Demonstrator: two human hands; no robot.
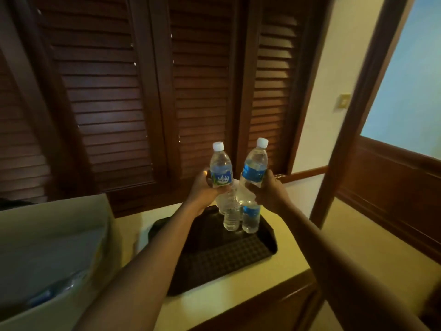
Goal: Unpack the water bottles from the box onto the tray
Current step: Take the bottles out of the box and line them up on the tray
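Gripping clear, white-capped, blue-labelled bottles: left hand (202, 187) one, right hand (270, 191) another.

- One head-worn view looks forward and slightly down from close above the desk (293, 254).
- It faces the far louvred shutters (114, 91); both forearms stretch away from the near edge.

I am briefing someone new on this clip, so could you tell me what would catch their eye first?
Two capped water bottles held up mid-frame: the left hand grips one, the right hand grips a tilted one. Beneath them, bottles stand at the far end of a dark tray. An open box sits at the left.
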